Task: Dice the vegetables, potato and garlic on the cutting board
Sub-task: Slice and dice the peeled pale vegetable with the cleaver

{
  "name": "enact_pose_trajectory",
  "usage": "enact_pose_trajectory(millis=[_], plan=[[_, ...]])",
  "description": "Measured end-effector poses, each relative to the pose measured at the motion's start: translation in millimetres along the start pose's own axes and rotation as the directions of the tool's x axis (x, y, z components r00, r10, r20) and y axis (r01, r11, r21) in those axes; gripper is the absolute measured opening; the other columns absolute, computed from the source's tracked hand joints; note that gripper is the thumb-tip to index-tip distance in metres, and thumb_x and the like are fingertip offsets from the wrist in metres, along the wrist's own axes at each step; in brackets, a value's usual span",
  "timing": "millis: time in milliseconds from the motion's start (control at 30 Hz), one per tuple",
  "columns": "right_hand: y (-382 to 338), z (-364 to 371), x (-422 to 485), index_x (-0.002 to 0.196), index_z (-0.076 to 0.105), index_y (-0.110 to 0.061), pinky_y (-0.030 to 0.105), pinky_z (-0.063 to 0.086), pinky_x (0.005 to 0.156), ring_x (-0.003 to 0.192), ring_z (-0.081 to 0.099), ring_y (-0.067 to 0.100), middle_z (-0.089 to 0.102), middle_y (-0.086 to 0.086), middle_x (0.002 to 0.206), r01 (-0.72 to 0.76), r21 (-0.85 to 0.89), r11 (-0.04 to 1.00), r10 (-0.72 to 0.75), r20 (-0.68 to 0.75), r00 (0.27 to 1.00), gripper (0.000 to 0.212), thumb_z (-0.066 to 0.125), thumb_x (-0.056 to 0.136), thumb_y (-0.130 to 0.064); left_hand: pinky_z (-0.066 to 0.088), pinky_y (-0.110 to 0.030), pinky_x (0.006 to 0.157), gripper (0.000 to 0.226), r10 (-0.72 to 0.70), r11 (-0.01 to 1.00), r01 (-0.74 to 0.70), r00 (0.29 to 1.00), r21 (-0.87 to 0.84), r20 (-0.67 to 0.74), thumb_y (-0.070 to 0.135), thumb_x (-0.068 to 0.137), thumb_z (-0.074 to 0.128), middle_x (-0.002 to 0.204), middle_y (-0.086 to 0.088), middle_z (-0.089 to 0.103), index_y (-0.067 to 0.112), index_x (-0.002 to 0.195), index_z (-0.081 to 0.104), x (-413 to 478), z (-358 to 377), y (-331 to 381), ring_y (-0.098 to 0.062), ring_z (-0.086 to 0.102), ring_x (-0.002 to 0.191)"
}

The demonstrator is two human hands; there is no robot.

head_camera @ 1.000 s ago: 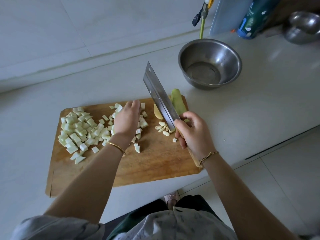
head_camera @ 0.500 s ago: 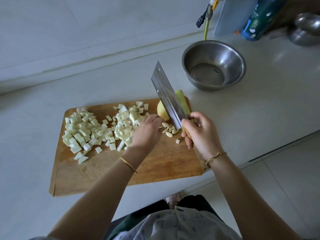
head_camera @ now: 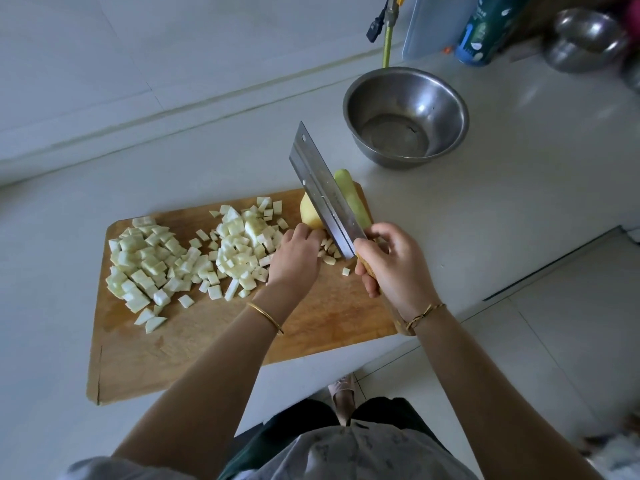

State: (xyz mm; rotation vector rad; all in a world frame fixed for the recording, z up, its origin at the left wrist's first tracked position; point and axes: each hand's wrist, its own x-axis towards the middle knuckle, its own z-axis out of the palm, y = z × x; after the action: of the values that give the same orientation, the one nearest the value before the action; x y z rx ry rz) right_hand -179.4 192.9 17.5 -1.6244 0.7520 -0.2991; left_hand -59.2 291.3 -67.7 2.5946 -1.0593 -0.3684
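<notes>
A wooden cutting board (head_camera: 194,351) lies on the white counter. Two heaps of pale diced vegetable (head_camera: 149,265) cover its left and middle. A peeled yellow potato (head_camera: 309,213) and a pale green peeled vegetable (head_camera: 351,195) lie at the board's far right corner, with garlic cloves (head_camera: 329,255) just in front. My right hand (head_camera: 394,265) grips the wooden handle of a cleaver (head_camera: 322,188), whose blade is raised over the potato and garlic. My left hand (head_camera: 298,258) reaches to the potato with curled fingers; whether it grips the potato is hidden.
A steel bowl (head_camera: 407,116) stands behind the board on the right. Further back are a blue-green bottle (head_camera: 485,29), a clear container (head_camera: 436,22), another steel bowl (head_camera: 585,39) and a yellow-green hose (head_camera: 387,46). The counter edge runs along the right, floor below.
My left hand left the middle heap of dice and moved right to the potato and garlic. The cleaver in my right hand stayed raised in about the same place.
</notes>
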Motion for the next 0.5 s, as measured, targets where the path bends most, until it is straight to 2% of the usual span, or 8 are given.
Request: enact_pose_trajectory(millis=[133, 267, 367, 500], plan=[[1.9, 2.3, -5.4, 0.089, 0.056, -0.022, 0.024, 0.035, 0.037, 0.037, 0.042, 0.018, 0.057, 0.006, 0.057, -0.022, 0.023, 0.999, 0.023, -0.017, 1.000, 0.010, 0.058, 0.089, -0.012, 0.049, -0.044, 0.086, 0.028, -0.015, 1.000, 0.015, 1.000, -0.009, 0.013, 0.012, 0.091, 0.057, 0.117, -0.007, 0.048, 0.011, 0.119, 0.054, 1.4, -1.1, 0.9, -0.028, 0.045, 0.112], [5.0, 2.4, -8.2, 0.089, 0.055, -0.023, 0.025, 0.035, 0.037, 0.038, 0.042, 0.018, 0.057, 0.005, 0.057, -0.018, 0.039, 0.999, 0.019, -0.013, 1.000, 0.012, 0.058, 0.089, -0.012, 0.049, -0.040, 0.084, 0.023, -0.066, 0.997, 0.066, 0.998, -0.029, -0.015, 0.007, 0.092, 0.053, 0.116, -0.008, 0.049, 0.008, 0.115, 0.055, -3.7, -0.4, 5.1, -0.028, 0.046, 0.110], [8.8, -0.7, -7.4, 0.089, 0.054, -0.025, 0.024, 0.035, 0.037, 0.037, 0.043, 0.019, 0.059, 0.007, 0.058, 0.017, 0.002, 1.000, -0.017, 0.028, 0.999, 0.012, 0.059, 0.090, -0.014, 0.048, -0.039, 0.083, 0.021, -0.119, 0.992, 0.118, 0.993, -0.049, -0.021, 0.006, 0.092, 0.052, 0.114, -0.009, 0.049, 0.007, 0.112, 0.055, -15.5, 3.1, 10.1, -0.028, 0.046, 0.110], [17.3, -3.8, -8.4, 0.082, 0.054, -0.026, 0.025, 0.035, 0.036, 0.036, 0.043, 0.020, 0.059, 0.009, 0.058, 0.021, -0.017, 1.000, -0.020, 0.086, 0.996, 0.016, 0.060, 0.090, -0.013, 0.043, -0.034, 0.079, 0.007, -0.213, 0.973, 0.211, 0.977, -0.097, -0.019, 0.004, 0.090, 0.050, 0.106, -0.008, 0.045, 0.007, 0.096, 0.050, -44.5, 12.6, 24.6, -0.026, 0.045, 0.102]])
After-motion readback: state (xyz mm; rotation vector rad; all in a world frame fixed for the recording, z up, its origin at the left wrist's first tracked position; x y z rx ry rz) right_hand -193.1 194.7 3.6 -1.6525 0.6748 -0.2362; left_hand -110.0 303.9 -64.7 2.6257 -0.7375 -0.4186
